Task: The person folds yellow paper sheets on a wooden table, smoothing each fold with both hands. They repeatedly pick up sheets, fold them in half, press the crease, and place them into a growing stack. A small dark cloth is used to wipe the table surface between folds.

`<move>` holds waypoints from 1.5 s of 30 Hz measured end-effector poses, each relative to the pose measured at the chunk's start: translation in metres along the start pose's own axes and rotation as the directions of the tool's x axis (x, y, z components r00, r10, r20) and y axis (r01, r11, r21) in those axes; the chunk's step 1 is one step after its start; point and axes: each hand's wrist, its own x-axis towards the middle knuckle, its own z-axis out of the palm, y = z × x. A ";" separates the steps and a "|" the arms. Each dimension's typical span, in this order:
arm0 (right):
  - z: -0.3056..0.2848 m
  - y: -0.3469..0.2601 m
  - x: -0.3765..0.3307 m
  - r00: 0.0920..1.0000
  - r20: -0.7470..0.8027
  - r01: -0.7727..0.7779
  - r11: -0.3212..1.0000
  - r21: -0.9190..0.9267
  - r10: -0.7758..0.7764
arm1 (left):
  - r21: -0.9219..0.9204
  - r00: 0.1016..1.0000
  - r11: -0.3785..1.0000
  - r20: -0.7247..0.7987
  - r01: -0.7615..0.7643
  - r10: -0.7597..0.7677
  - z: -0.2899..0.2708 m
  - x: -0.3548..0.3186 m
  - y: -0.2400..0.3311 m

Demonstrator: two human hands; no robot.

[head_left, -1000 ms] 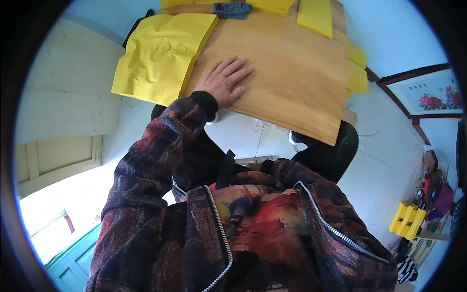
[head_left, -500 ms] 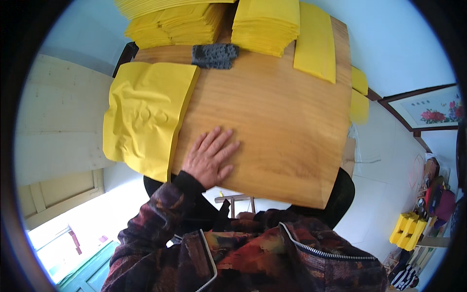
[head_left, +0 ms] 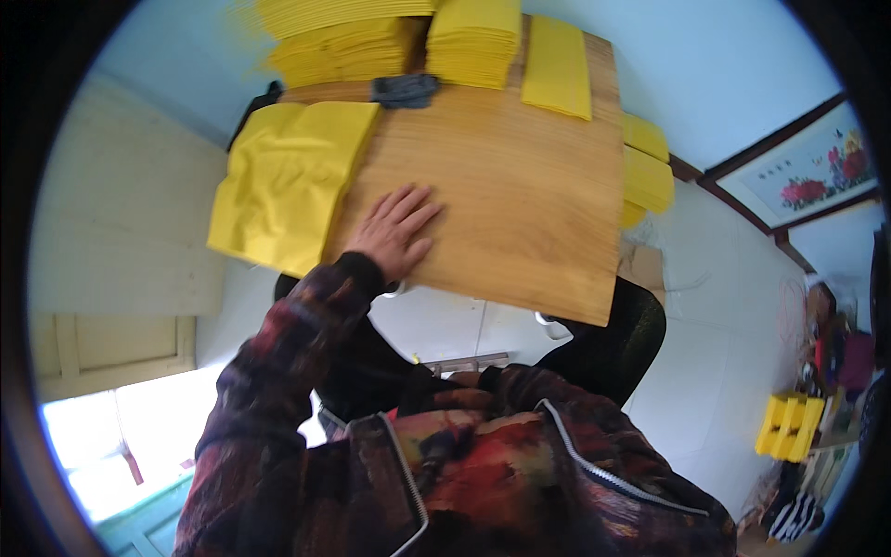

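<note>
My left hand [head_left: 394, 232] lies flat on the wooden table top [head_left: 501, 213], near its front edge, palm down and fingers spread. It holds nothing. Just left of it is a large, flat, creased yellow piece [head_left: 288, 186], like a sheet or an empty bag, overhanging the table's left side. A crumpled dark grey cloth [head_left: 406, 90] rests beyond it, towards the back. My right hand is out of view.
Stacks of folded yellow pieces [head_left: 473, 46] line the back of the table, with a flat yellow piece [head_left: 557, 70] to their right. More yellow bundles [head_left: 647, 172] sit beyond the right edge. A framed flower picture [head_left: 807, 167] is at the right wall.
The whole view has shifted, so the table and the yellow pieces appear higher up and more floor shows below. My left hand stays flat on the table near the same spot.
</note>
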 end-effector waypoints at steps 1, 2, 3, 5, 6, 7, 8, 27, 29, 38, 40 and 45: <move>-0.003 -0.002 -0.005 1.000 -0.012 -0.008 1.000 -0.016 0.008 | 0.041 1.000 0.999 -0.021 -0.012 0.013 -0.001 0.000 0.000; -0.007 -0.005 -0.008 1.000 -0.022 -0.021 0.999 -0.036 0.020 | 0.052 1.000 0.999 -0.011 -0.009 0.009 -0.002 -0.002 0.001; -0.011 -0.009 -0.010 0.999 -0.030 -0.031 0.998 -0.057 0.029 | 0.054 1.000 0.999 0.019 0.005 -0.006 -0.002 -0.001 0.002; -0.013 -0.016 -0.013 0.999 -0.037 -0.041 0.995 -0.091 0.038 | 0.055 1.000 0.998 -0.020 0.001 0.000 -0.003 0.000 0.002; -0.014 -0.020 -0.013 0.998 -0.040 -0.043 0.994 -0.097 0.040 | 0.057 1.000 0.998 -0.013 0.009 -0.008 -0.002 0.000 0.003; -0.013 -0.023 -0.013 0.998 -0.041 -0.042 0.994 -0.100 0.039 | 0.052 1.000 0.999 0.001 0.010 -0.010 -0.002 -0.001 0.003; -0.012 -0.025 -0.013 0.998 -0.044 -0.042 0.994 -0.100 0.038 | 0.072 1.000 0.997 0.021 0.019 -0.021 0.000 -0.001 0.002; -0.007 -0.032 -0.035 0.984 -0.145 -0.137 0.964 -0.228 0.105 | 0.052 1.000 0.999 0.010 -0.003 0.002 0.003 0.001 -0.001; -0.014 -0.036 -0.027 0.950 -0.252 -0.261 0.910 -0.321 0.183 | 0.036 1.000 0.999 -0.003 0.009 -0.009 0.005 0.000 -0.002; -0.070 -0.095 -0.109 0.780 -0.571 0.315 0.949 0.003 -0.257 | -0.055 0.991 0.997 -0.126 -0.046 0.039 0.012 -0.003 -0.006; -0.057 -0.102 -0.107 0.698 -0.715 0.274 0.937 0.218 -0.038 | -0.041 0.992 0.998 -0.117 -0.056 0.051 0.006 0.000 -0.004; -0.042 -0.108 -0.092 0.439 -0.878 0.329 0.943 -0.043 -0.193 | -0.032 0.995 0.998 -0.080 -0.054 0.052 -0.005 0.000 -0.001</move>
